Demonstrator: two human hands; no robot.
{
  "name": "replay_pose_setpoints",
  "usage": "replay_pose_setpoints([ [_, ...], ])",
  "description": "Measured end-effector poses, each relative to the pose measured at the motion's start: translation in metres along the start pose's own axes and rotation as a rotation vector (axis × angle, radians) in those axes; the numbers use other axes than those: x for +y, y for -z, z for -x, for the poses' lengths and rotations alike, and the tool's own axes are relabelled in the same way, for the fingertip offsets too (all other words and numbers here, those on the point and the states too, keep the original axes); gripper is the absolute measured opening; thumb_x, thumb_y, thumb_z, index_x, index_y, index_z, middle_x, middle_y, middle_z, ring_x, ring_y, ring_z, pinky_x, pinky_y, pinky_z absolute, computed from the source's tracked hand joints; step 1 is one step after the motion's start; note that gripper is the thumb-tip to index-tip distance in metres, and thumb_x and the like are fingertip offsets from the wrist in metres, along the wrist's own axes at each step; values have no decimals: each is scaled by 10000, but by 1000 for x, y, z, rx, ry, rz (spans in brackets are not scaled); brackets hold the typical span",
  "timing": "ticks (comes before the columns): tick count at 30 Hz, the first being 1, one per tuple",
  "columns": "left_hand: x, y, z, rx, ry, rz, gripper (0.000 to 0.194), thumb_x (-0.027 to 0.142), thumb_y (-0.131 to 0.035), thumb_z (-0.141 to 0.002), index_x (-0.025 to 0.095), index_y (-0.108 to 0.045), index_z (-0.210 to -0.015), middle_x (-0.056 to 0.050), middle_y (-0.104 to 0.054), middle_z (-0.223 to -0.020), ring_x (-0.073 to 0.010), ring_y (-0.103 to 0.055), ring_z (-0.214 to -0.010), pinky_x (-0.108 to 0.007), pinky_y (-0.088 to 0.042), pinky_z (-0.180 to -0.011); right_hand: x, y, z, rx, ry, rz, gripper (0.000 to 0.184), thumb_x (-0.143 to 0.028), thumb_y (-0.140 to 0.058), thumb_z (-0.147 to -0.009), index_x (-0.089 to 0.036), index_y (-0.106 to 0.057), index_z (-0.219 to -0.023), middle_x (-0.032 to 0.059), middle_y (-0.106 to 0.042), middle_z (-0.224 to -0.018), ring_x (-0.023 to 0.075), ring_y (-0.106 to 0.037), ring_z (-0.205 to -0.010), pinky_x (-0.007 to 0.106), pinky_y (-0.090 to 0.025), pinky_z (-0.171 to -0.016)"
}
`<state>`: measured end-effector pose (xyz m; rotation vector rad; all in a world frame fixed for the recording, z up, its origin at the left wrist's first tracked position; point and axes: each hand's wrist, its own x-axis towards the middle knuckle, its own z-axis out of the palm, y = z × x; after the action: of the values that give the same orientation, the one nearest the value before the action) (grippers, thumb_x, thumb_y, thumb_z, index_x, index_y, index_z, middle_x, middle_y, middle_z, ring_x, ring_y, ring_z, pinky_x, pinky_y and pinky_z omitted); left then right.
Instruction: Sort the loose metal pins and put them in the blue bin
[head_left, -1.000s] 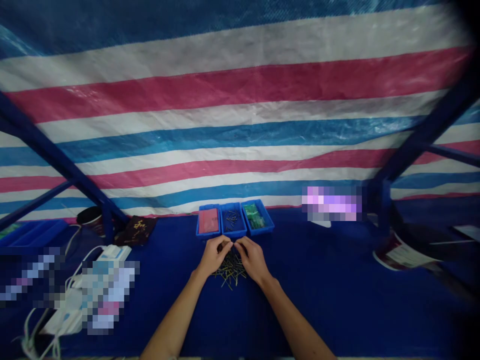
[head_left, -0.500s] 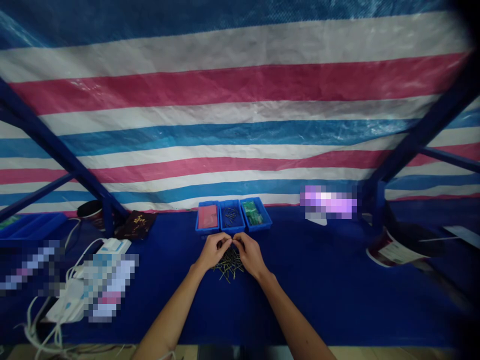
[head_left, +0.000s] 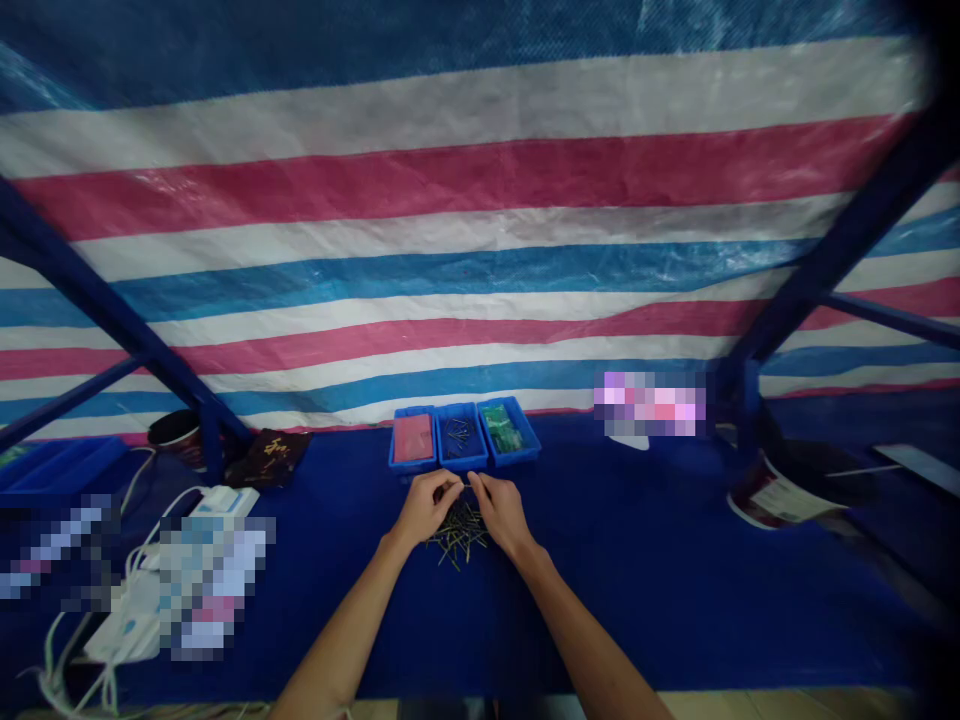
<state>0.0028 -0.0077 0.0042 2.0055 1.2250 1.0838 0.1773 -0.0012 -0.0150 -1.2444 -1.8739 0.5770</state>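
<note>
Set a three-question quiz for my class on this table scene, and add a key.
1. True or false: the middle blue tray holds dark pins.
2. Multiple choice: what colour are the items in the right tray? A pink, B green, C white.
3. Fill the gap: the loose pins, next to the left hand and right hand, lie on a ____ table cover.

Key: 1 true; 2 B; 3 blue.

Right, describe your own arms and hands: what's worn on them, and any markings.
The left hand and right hand are both bare, with no gloves on the fingers. The left forearm and right forearm are bare too, with no sleeves in view. No watch, bracelet or tape shows on either wrist. Any rings or small marks are too small to tell.
</note>
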Motion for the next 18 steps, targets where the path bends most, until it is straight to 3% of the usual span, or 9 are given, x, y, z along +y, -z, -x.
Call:
replay_pose_setpoints([
  [7,-3,1,-1,36,54,36,327,371,-516,-973,136,-645,-786,-14,-626,-687,-120,-522,-608,-223,-377,-609,-4,3,0,31,53,-232,178,-323,-541,-957,-220,-641,-1063,15,-692,-896,160,-615,-735,251,-437,-689],
  [12,-2,0,-2,-1,49,33,304,373,-534,-963,137,-659,-817,-10,-630,-686,-120,-528,-609,-218,-376,-605,-2,1,0,8,101,-258,195,-244,-481,-982,-233,-676,-986,28,-683,-923,182,-638,-865,279,-446,-791],
  [18,-2,-1,-1,-31,36,14,278,341,-529,-967,141,-654,-820,-3,-624,-684,-118,-528,-611,-219,-375,-615,-3,1,0,-34,96,-207,200,-238,-453,-997,-218,-635,-916,30,-667,-871,176,-621,-809,268,-430,-741],
])
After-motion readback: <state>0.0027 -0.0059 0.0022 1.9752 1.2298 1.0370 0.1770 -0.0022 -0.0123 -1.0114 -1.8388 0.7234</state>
